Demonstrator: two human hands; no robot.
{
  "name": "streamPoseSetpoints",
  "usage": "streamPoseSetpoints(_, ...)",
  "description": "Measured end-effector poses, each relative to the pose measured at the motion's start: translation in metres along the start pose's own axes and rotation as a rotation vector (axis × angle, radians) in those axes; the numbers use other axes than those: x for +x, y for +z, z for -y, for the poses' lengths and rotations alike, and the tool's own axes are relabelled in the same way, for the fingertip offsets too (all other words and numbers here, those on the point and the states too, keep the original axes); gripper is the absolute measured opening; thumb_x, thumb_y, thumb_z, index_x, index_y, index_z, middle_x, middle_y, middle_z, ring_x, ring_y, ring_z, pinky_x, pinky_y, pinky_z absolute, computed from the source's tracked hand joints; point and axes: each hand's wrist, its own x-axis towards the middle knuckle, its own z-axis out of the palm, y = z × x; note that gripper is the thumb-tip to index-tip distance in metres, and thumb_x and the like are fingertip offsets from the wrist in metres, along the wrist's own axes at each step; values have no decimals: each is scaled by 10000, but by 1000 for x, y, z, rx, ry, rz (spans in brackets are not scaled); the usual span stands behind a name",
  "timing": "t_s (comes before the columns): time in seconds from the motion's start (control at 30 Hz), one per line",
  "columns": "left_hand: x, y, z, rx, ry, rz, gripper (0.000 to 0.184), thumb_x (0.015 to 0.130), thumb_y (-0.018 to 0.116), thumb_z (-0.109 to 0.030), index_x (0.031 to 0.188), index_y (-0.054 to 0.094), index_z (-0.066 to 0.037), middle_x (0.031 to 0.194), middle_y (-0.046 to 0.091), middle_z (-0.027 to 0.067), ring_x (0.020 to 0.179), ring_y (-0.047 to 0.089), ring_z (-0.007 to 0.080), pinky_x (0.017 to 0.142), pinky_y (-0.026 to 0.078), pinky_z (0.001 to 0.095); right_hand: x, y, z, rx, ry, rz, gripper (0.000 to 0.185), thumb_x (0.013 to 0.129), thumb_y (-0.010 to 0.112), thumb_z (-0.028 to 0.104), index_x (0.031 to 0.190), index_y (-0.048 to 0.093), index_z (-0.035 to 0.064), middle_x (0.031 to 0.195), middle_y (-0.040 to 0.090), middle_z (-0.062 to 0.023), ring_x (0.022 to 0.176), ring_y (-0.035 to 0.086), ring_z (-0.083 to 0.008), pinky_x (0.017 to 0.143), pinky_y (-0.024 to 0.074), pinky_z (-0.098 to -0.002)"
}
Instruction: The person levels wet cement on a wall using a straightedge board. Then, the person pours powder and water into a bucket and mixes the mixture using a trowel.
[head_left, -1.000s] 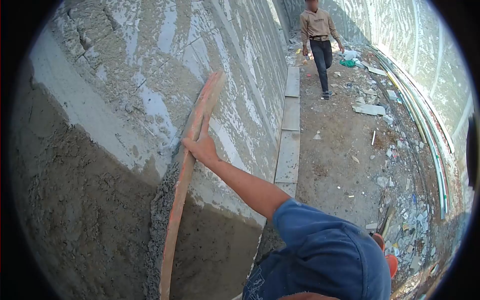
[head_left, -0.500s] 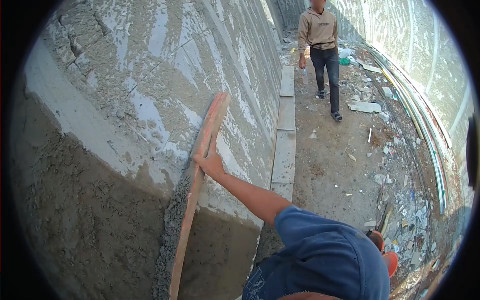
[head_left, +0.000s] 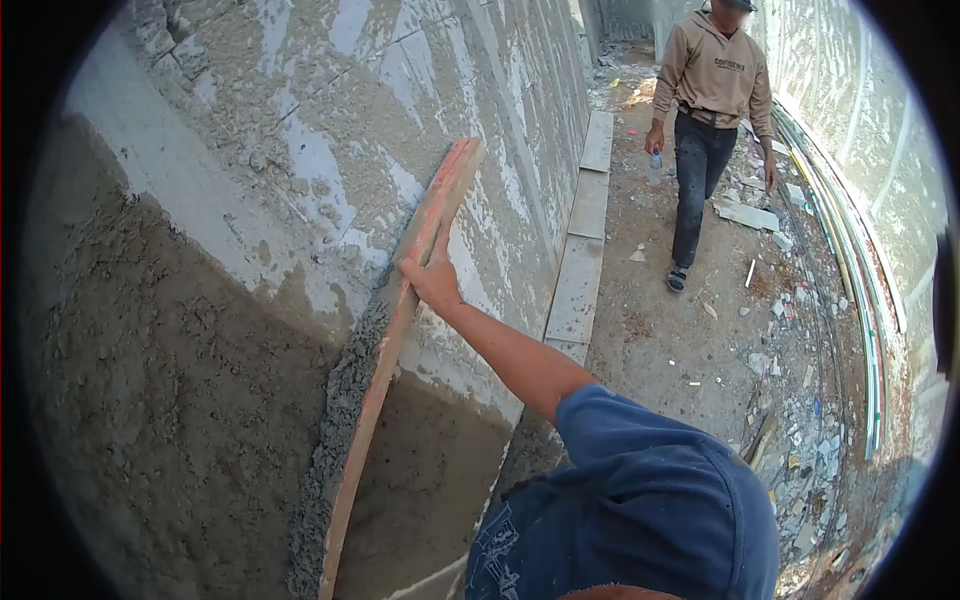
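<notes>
My right hand [head_left: 435, 283] is closed on a long wooden board [head_left: 362, 430] with reddish paint along its narrow edge. The thumb lies over that edge, and the fingers stretch up along the right side. The board slants along the corner of the wall, its far end past my hand and its near end low in the view. A rough bead of wet grey mortar [head_left: 352, 388] lies along the board's left edge. Left of it spreads a fresh, dark mortar surface [head_left: 190, 410]. My left hand is out of view.
A person in a tan hoodie [head_left: 720, 75] walks on the dirt path with a bottle in one hand. Flat slabs [head_left: 575, 290] line the wall's foot. Rubble [head_left: 815, 450] and long pipes [head_left: 855, 270] lie along the right side.
The person in the hoodie has come closer. My view has shifted slightly, and the board and hand appear a little higher and farther right. My grip on the board looks the same.
</notes>
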Motion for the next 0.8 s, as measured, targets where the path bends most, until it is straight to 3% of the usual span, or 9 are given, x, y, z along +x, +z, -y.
streamPoseSetpoints(0.1,3,-47,-17,13,-44,304,597,940,346,-682,1151,478,-140,806,502,1,617,439,127,503,330,280,6,7,-12,85,-50,3,1127,750,673,316,1538,-100,89,1263,514,-309,1051,591,-358,888,483,-374)
streamPoseSetpoints(0.13,-11,-34,-21,-49,-84,132,534,944,366,-663,1088,480,-161,797,491,-1,566,398,125,472,288,270,8,7,-18,102,-55,27,1114,760,680,277,1535,-89,57,1305,462,-301,1046,577,-344,861,495,-371)
streamPoseSetpoints(0.2,-4,-44,-15,-15,-127,302,615,901,395,-719,1142,485,-159,769,519,4,506,401,103,422,281,231,18,9,-43,213,-35,86,1158,754,711,234,1527,-134,61,1309,434,-249,1048,548,-315,831,512,-416)
streamPoseSetpoints(0.23,-18,-35,-23,16,-175,276,540,950,333,-665,970,492,-150,657,489,-4,463,390,115,409,292,242,13,11,-44,278,-39,80,1224,711,738,320,1529,-128,40,1417,361,-286,1218,461,-341,983,418,-381)
streamPoseSetpoints(0.3,-13,-45,-14,57,-217,287,563,914,406,-700,1104,508,-180,674,489,-10,459,380,102,401,285,232,22,7,-59,239,17,126,1214,724,741,307,1532,-130,55,1460,286,-273,1252,431,-340,1015,414,-389)
streamPoseSetpoints(0.4,-41,-44,-14,186,-339,55,550,898,449,-698,1032,528,-170,634,452,-19,451,372,102,389,273,238,2,-9,-52,-14,204,194,1237,715,756,374,1531,-118,56,1414,360,-275,1084,571,-313,749,565,-358)
streamPoseSetpoints(0.53,-39,-88,43,429,-600,-24,500,875,537,-649,801,509,-155,570,405,-29,430,360,95,376,275,236,-6,-29,-98,-769,328,245,1182,716,729,479,1539,-1,47,1011,647,-237,523,623,-240,497,513,-327)
streamPoseSetpoints(0.67,-53,-97,52,416,-667,-157,445,869,589,-599,761,526,-172,551,387,-38,437,386,91,382,291,227,-20,-43,-111,-641,357,217,1178,724,770,380,1537,-24,70,1150,561,-227,718,616,-244,477,485,-329)
streamPoseSetpoints(0.8,-57,-90,24,343,-572,-41,513,863,504,-679,899,559,-170,635,475,-19,506,448,106,457,345,255,-12,-46,-118,-317,384,161,1161,739,776,331,1553,-30,143,1364,439,-197,971,595,-279,591,531,-374)
